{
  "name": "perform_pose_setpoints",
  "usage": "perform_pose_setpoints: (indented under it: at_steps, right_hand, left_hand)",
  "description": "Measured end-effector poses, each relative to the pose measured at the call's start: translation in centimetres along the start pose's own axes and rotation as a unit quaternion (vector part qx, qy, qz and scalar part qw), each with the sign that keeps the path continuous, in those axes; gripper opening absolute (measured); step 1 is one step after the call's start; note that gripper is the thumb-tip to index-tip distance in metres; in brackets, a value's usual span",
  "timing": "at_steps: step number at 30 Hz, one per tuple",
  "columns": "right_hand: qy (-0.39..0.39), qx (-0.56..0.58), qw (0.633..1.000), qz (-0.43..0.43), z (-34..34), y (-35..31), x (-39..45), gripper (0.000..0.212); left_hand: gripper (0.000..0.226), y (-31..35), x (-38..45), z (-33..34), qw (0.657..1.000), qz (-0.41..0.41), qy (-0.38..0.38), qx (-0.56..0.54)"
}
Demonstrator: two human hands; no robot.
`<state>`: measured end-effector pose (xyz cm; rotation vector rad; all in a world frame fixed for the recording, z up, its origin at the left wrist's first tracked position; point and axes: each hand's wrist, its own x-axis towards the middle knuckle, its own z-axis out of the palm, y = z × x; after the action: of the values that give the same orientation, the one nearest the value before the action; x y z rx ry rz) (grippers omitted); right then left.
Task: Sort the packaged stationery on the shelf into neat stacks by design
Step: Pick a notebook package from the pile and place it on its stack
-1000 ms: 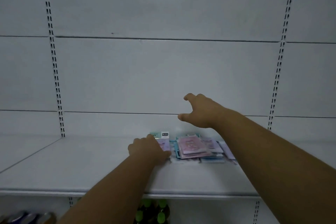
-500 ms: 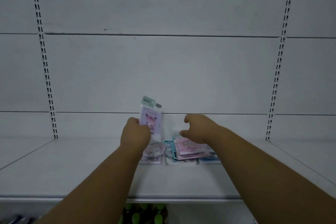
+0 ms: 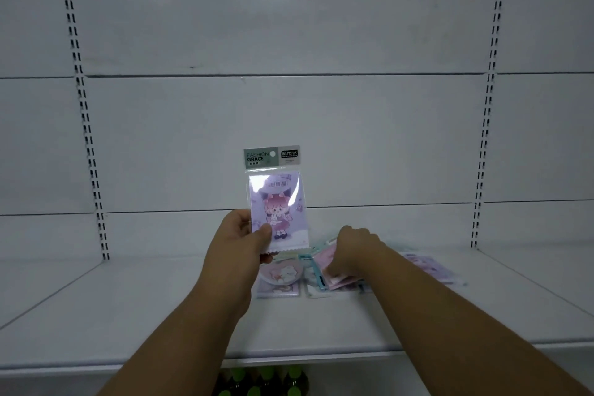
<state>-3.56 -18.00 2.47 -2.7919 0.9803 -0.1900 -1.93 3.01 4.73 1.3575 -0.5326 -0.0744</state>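
Observation:
My left hand (image 3: 239, 239) holds a purple cartoon-girl packet (image 3: 277, 202) upright above the white shelf (image 3: 128, 305), pinched at its lower left corner. Below it lies a packet with a pink round design (image 3: 280, 276). My right hand (image 3: 356, 252) rests on a pile of pink and blue packets (image 3: 328, 278), fingers curled on a pink one at the top. A pale purple packet (image 3: 434, 267) lies to the right, partly hidden by my forearm.
The white back panel (image 3: 289, 122) has slotted uprights at left (image 3: 86, 125) and right (image 3: 485, 125). Green bottle caps (image 3: 266, 379) show on the level beneath the shelf's front edge.
My left hand has lifted the purple packet off the shelf and turned it to face me. My right hand has come down from mid-air onto the pink and blue pile.

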Motion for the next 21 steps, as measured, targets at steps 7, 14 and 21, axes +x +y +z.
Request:
perform_pose_setpoints:
  at_steps: [7,14,21]
  right_hand:
    - [0.138,0.265,0.954,0.009,-0.8,-0.6,-1.8,0.012]
    - [0.246,0.452,0.856,0.053,-3.3,3.2,-7.1,0.007]
    - [0.295,0.482,0.82,0.089,-6.8,14.5,-12.0,0.004]
  left_hand:
    - [0.011,0.4,-0.1,-1.2,0.998,-0.011,-0.05,-0.04]
    - [0.011,-0.6,-2.2,1.1,0.993,-0.013,-0.109,-0.053]
    - [0.012,0.2,-5.7,11.6,0.979,-0.005,-0.192,-0.071]
